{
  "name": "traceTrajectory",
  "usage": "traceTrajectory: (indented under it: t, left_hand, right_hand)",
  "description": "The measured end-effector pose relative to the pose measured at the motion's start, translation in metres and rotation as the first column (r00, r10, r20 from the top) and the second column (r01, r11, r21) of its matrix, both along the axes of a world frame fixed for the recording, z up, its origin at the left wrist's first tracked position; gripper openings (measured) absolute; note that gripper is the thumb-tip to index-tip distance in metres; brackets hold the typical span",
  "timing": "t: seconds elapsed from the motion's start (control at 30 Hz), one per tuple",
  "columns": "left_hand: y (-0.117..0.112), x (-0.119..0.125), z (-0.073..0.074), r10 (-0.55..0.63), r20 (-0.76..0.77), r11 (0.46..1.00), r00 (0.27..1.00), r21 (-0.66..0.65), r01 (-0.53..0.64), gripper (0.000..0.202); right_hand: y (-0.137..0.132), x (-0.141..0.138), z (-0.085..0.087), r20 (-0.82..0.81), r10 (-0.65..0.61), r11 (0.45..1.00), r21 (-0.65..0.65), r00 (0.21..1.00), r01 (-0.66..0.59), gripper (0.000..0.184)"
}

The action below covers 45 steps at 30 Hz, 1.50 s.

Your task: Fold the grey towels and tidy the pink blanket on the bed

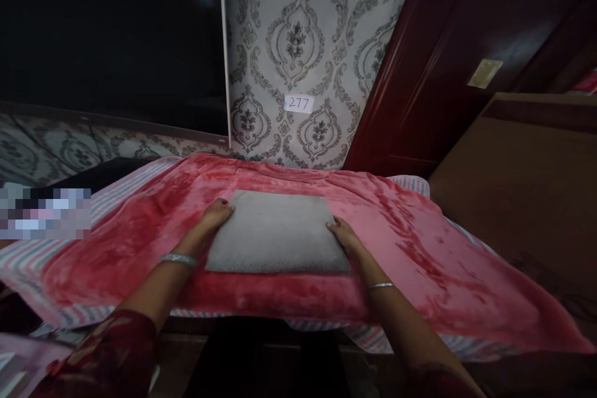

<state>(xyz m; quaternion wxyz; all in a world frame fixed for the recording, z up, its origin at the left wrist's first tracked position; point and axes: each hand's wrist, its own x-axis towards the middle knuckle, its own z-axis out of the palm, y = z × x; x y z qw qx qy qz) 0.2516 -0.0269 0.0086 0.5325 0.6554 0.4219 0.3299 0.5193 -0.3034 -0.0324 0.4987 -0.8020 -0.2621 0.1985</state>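
Note:
A flat grey rectangular piece [280, 233], which looks like a cloth or mat, is in the middle of the view over a red plush blanket [163, 224]. My left hand [218, 214] grips its left edge near the far corner, fingers partly hidden beneath. On the opposite side, my right hand [344, 234] pinches the right edge with the thumb on top. The near edge of the grey piece hangs straight, and whether it touches the blanket there I cannot tell.
Under the blanket shows a striped cloth [28, 267]. Behind stands a patterned wall with a paper label [299, 104] reading 277. A large dark television screen [107, 37] is at upper left; a dark red door [448, 31] and a brown panel [522, 199] are at right.

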Motion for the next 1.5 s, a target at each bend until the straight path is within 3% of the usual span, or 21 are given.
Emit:
traceTrajectory:
  t: [0.1,0.2,0.23,0.3,0.4,0.47,0.57,0.7,0.8,0.9,1.0,1.1,1.23,1.37,1.43,1.5]
  left_hand:
    - [-0.016,0.02,0.015,-0.026,-0.079,0.98,0.997,0.196,0.041,0.034]
    - [-0.044,0.051,0.015,-0.121,-0.132,0.931,0.984,0.328,0.158,0.034]
    - [-0.053,0.061,0.011,-0.144,-0.158,0.907,0.977,0.373,0.194,0.039]
    - [-0.068,0.074,-0.004,-0.155,-0.309,0.819,0.938,0.491,0.297,0.048]
    - [-0.079,0.079,-0.03,-0.089,-0.542,0.698,0.835,0.565,0.441,0.059]
    - [-0.081,0.077,-0.041,-0.063,-0.6,0.673,0.797,0.564,0.478,0.064]
    - [-0.077,0.074,-0.042,-0.053,-0.64,0.657,0.767,0.556,0.509,0.067]
    - [-0.053,0.072,-0.026,-0.039,-0.708,0.666,0.705,0.507,0.547,0.072]
    - [-0.027,0.068,-0.015,0.03,-0.749,0.731,0.662,0.468,0.497,0.071]
    - [-0.011,0.064,-0.014,0.057,-0.741,0.789,0.669,0.444,0.425,0.068]
    - [-0.011,0.063,-0.018,0.088,-0.727,0.79,0.681,0.467,0.397,0.068]
    - [-0.015,0.064,-0.019,0.145,-0.75,0.766,0.645,0.498,0.407,0.069]
    - [-0.015,0.064,-0.005,0.125,-0.822,0.766,0.555,0.436,0.472,0.072]
    - [-0.034,0.062,0.014,0.141,-0.848,0.776,0.511,0.414,0.475,0.072]
    - [-0.064,0.059,0.016,0.168,-0.824,0.722,0.541,0.476,0.502,0.07]
    - [-0.102,0.054,0.009,0.135,-0.788,0.613,0.601,0.543,0.574,0.067]
  right_hand:
    - [0.013,-0.005,0.017,0.245,-0.009,0.996,-0.081,0.97,0.03,0.066]
    - [0.04,-0.025,0.031,0.601,0.159,0.963,-0.269,0.783,0.01,0.061]
    - [0.05,-0.034,0.033,0.661,0.219,0.943,-0.332,0.717,0.018,0.059]
    - [0.064,-0.049,0.028,0.695,0.292,0.909,-0.415,0.657,0.034,0.057]
    - [0.07,-0.063,0.013,0.683,0.353,0.876,-0.481,0.639,0.03,0.055]
    - [0.069,-0.064,0.005,0.678,0.366,0.87,-0.493,0.637,0.025,0.054]
    - [0.066,-0.064,0.002,0.68,0.37,0.866,-0.499,0.634,0.029,0.054]
    - [0.066,-0.065,0.006,0.678,0.371,0.865,-0.501,0.635,0.03,0.054]
    - [0.067,-0.065,0.005,0.674,0.375,0.862,-0.506,0.637,0.028,0.054]
    - [0.068,-0.064,0.003,0.672,0.376,0.86,-0.51,0.638,0.031,0.054]
    - [0.069,-0.062,0.002,0.658,0.381,0.854,-0.519,0.649,0.025,0.055]
    - [0.069,-0.062,0.001,0.64,0.381,0.848,-0.529,0.668,0.023,0.055]
    - [0.069,-0.062,0.006,0.619,0.378,0.839,-0.544,0.689,0.029,0.056]
    - [0.066,-0.06,0.024,0.546,0.433,0.799,-0.601,0.718,-0.024,0.056]
    - [0.059,-0.063,0.033,0.52,0.43,0.79,-0.612,0.738,-0.028,0.055]
    - [0.047,-0.071,0.036,0.553,0.402,0.811,-0.585,0.73,-0.003,0.055]
